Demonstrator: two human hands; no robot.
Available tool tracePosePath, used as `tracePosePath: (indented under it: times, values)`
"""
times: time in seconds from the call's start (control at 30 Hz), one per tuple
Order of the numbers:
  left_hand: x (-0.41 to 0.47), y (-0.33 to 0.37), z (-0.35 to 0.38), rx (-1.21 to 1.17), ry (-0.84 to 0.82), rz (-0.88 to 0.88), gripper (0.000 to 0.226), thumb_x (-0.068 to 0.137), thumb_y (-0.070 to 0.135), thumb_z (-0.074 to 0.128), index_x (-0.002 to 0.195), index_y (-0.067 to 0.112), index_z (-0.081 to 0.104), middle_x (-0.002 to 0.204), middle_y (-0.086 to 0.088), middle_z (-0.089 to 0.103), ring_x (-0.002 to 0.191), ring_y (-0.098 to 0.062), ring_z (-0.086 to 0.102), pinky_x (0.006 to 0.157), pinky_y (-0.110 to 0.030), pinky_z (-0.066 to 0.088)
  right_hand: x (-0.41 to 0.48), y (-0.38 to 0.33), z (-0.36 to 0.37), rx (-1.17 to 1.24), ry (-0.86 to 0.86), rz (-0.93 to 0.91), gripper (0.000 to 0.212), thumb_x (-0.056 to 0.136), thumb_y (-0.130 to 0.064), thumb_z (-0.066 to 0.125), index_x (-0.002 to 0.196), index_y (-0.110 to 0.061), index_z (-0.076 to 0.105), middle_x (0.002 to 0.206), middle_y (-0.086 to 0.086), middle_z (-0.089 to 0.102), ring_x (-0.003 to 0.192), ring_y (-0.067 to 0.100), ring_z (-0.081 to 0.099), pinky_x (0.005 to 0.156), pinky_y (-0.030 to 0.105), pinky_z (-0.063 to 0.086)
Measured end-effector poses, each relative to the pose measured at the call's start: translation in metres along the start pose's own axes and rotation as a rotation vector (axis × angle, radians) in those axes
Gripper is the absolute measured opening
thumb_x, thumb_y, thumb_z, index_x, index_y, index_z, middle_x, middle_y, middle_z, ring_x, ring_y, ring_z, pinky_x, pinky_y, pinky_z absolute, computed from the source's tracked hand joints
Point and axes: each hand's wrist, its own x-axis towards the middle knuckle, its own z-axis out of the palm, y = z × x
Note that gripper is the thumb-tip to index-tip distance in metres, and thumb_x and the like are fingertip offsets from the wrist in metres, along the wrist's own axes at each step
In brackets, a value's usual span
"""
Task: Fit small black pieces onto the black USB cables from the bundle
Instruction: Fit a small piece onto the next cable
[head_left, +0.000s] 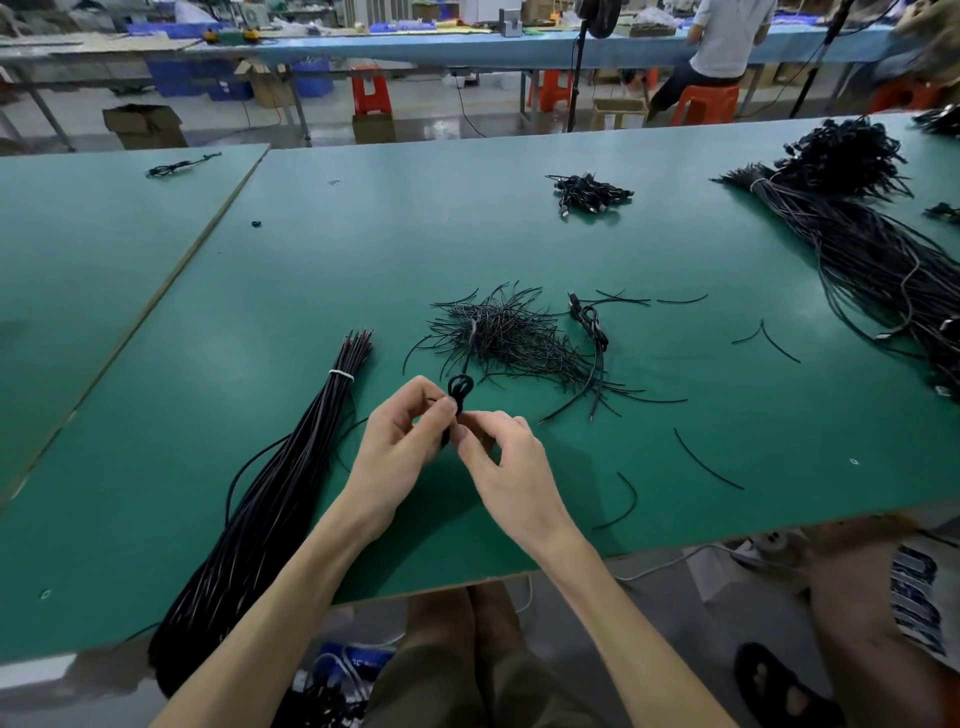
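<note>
Two hands meet over the green table (675, 249). Just left of the left hand (400, 441) lies the tied bundle (291, 467). That hand pinches a black cable (460, 388), whose loop rises above the fingertips. The right hand (506, 462) pinches the cable just below. Beyond both hands lies a heap of short black pieces (504, 335).

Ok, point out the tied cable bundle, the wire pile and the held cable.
tied cable bundle (310, 441): head view, below its white tie.
wire pile (498, 338): head view, its middle.
held cable (459, 396): head view, its loop base.
</note>
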Motion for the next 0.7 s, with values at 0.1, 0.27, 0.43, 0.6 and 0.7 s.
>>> tracePosePath:
  times: [0.1,0.27,0.43,0.6,0.7]
  values:
    - [-0.002,0.000,0.000,0.003,-0.053,0.028,0.022,0.102,0.021,0.056,0.086,0.007,0.057,0.061,0.009,0.047,0.052,-0.014,0.029,0.049,-0.026,0.024,0.002,0.001,-0.003,0.205,0.009,0.062,0.026,0.106,-0.014,0.052,0.116,-0.019,0.075,0.107,-0.011,0.073,0.110,0.008,0.060,0.096,0.023,0.046]
    - [-0.005,0.003,0.003,-0.050,-0.207,0.002,0.026,0.101,0.019,0.057,0.092,-0.005,0.054,0.061,0.010,0.045,0.050,-0.014,0.026,0.045,-0.020,0.022,0.003,0.000,-0.009,0.565,0.113,0.215,0.033,0.105,-0.008,0.046,0.111,-0.015,0.078,0.105,-0.002,0.079,0.097,0.010,0.068,0.088,0.028,0.050]
    - [-0.005,0.005,0.004,-0.065,-0.261,-0.017,0.020,0.099,0.014,0.055,0.086,-0.001,0.055,0.058,0.009,0.040,0.047,-0.015,0.024,0.044,-0.022,0.020,0.002,-0.001,-0.011,0.729,0.149,0.201,0.038,0.104,-0.041,0.055,0.107,-0.013,0.080,0.109,0.009,0.078,0.111,0.024,0.070,0.109,0.045,0.048]
    - [-0.004,0.000,0.002,-0.090,-0.259,-0.115,0.017,0.090,0.011,0.056,0.074,0.015,0.054,0.058,-0.001,0.030,0.048,-0.012,0.020,0.043,-0.017,0.020,0.000,-0.005,-0.012,0.720,0.129,0.080,0.023,0.094,-0.036,0.069,0.107,-0.020,0.080,0.108,0.001,0.078,0.103,0.012,0.070,0.090,0.024,0.053]
    - [-0.003,-0.003,0.003,-0.077,-0.224,-0.114,0.014,0.085,0.020,0.061,0.072,0.022,0.056,0.056,0.007,0.035,0.046,-0.010,0.023,0.043,-0.017,0.022,-0.001,-0.007,-0.012,0.675,0.094,0.057,0.025,0.087,-0.021,0.077,0.112,-0.024,0.079,0.106,-0.002,0.077,0.092,0.006,0.069,0.083,0.018,0.054]
